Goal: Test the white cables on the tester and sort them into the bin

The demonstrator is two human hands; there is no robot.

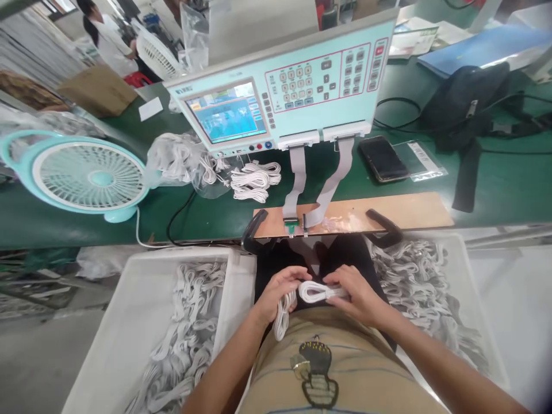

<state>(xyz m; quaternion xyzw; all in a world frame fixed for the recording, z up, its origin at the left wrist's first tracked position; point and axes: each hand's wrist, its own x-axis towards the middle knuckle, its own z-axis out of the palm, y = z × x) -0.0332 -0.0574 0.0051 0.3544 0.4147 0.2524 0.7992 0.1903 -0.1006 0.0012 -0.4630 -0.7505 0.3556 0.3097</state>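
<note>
My left hand (pixel 280 290) is closed round a bundled white cable (pixel 282 322), whose loop hangs below the fingers. Over my lap, my right hand (pixel 353 292) grips a second bundled white cable (pixel 314 292); its loop points left, close to my left fingertips. Beyond the hands, two grey ribbon cables run from a light blue tester (pixel 319 115) with a lit screen down to a small green connector board (pixel 291 226) on a wooden strip (pixel 414 211) at the table's edge.
White bins of bundled cables stand at left (pixel 116 322) and right (pixel 472 287). On the green table (pixel 207 221) are a fan (pixel 102 177), cable bundles (pixel 255 181), a phone (pixel 383 158) and a black bag (pixel 463 109). A person (pixel 107 43) is at the back left.
</note>
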